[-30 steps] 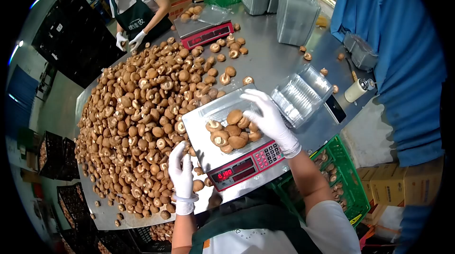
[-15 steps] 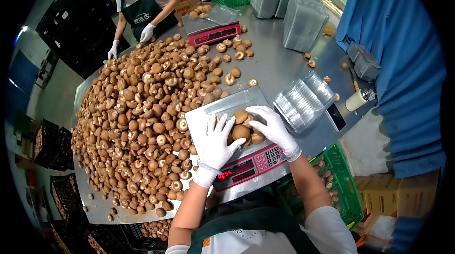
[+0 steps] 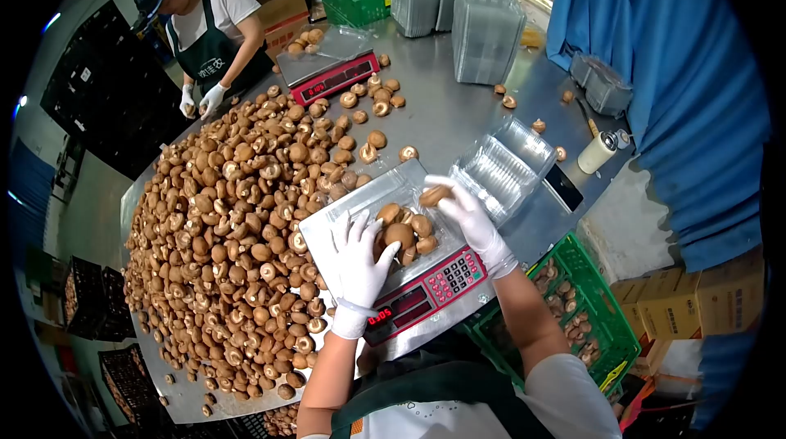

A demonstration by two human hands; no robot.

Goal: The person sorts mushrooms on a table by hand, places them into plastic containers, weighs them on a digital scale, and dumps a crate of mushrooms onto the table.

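Note:
My right hand (image 3: 475, 226), in a white glove, pinches a brown mushroom (image 3: 434, 195) just above the far right side of a small group of mushrooms (image 3: 399, 234). These sit in a clear plastic tray on the plate of a red digital scale (image 3: 422, 296) with a lit display. The tray's edges are hard to make out. My left hand (image 3: 357, 265), also gloved, lies with fingers spread at the left side of the group, its thumb and fingertips beside the mushrooms. A large heap of mushrooms (image 3: 237, 218) covers the table left of the scale.
Stacked clear trays (image 3: 503, 165) stand right of the scale, near a phone (image 3: 563, 187) and a white bottle (image 3: 598, 153). Across the table, a co-worker (image 3: 217, 38) handles mushrooms near a second red scale (image 3: 334, 79). A green crate (image 3: 602, 300) sits below the right edge.
My right hand has lifted a mushroom off the group and moved slightly up and away. My left hand stays beside the group, and the view has shifted.

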